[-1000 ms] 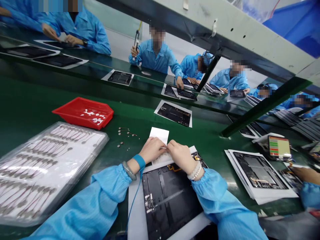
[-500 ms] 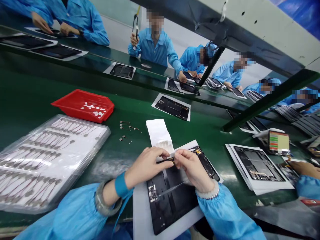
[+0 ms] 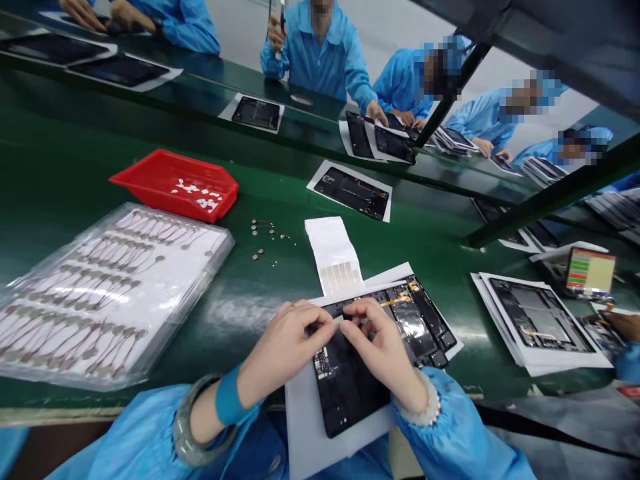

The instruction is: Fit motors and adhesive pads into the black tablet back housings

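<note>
Left to right from my feed: clear plastic tray (image 3: 115, 293) of wired disc parts on the green bench (image 3: 240, 320), red plastic bin (image 3: 175, 187) with white scraps inside, then small loose metal discs (image 3: 265, 233) lying on the bench. White backing strip (image 3: 333, 253) sits just above the work, its lower end at the sheet. Black tablet panel (image 3: 350, 380) lies on a white sheet (image 3: 340, 440) right in front of me, gold flex cable (image 3: 395, 301) along its top edge. Left hand (image 3: 287, 350), blue wrist strap (image 3: 230, 397) on, and right hand (image 3: 377, 350) both rest on the panel. Fingers (image 3: 325, 320) are narrow, tips close together near the top edge; can't tell if they're holding a small part. Further right: stacked tablet panels (image 3: 537, 317), a colour-bar test screen (image 3: 591, 272), and a co-worker's hand (image 3: 623, 327) at the frame edge.
</note>
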The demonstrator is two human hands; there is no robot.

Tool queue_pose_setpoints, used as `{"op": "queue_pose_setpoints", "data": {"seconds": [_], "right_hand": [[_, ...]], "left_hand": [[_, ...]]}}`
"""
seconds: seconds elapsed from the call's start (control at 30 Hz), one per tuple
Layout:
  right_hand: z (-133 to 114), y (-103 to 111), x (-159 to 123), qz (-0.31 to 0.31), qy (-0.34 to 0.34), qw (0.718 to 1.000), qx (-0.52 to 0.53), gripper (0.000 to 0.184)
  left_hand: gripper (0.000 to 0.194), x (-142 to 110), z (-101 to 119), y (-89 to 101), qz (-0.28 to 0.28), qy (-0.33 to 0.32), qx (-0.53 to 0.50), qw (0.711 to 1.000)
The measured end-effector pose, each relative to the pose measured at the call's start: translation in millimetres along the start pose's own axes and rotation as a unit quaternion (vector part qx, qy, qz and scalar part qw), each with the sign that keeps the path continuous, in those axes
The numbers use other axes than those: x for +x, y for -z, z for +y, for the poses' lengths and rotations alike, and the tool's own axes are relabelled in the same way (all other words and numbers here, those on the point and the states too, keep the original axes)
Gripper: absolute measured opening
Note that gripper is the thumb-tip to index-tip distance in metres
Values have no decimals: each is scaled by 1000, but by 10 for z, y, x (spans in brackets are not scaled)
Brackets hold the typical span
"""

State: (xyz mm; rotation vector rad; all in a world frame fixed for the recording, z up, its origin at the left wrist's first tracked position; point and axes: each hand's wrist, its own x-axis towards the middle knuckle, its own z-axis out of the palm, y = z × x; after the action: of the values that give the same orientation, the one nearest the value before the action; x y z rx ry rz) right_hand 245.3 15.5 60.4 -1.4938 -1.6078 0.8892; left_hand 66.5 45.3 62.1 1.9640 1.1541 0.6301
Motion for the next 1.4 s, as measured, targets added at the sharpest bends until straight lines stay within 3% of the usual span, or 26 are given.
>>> {"op": "queue_pose_setpoints", "data": {"seconds": [0.17,0.3,0.37,0.5,0.57,1.2,1.4], "right_hand": [[-8,-29,-9,-47,26,998,15,14],[32,-22,-63,-14,15,1000,-11,14],[57,-29,-114,-9,-2,999,-36,16],[61,-97,-215,-37,-27,992,-115,17],[43,-144,-249,-34,-29,987,-152,17],[12,-220,-268,-38,-38,972,-230,16],[-31,-216,-266,-34,-40,972,-231,17]], "left_hand": [[28,-96,-20,-1,-19,-7,9,1000],[27,-266,-104,-20,49,-34,76,995],[29,-372,-162,-33,59,-77,119,988],[28,-526,-266,-89,20,-204,195,959],[28,-555,-301,-125,23,-230,219,948],[27,-576,-364,-209,50,-235,227,944],[33,-560,-367,-199,65,-292,279,913]]}}
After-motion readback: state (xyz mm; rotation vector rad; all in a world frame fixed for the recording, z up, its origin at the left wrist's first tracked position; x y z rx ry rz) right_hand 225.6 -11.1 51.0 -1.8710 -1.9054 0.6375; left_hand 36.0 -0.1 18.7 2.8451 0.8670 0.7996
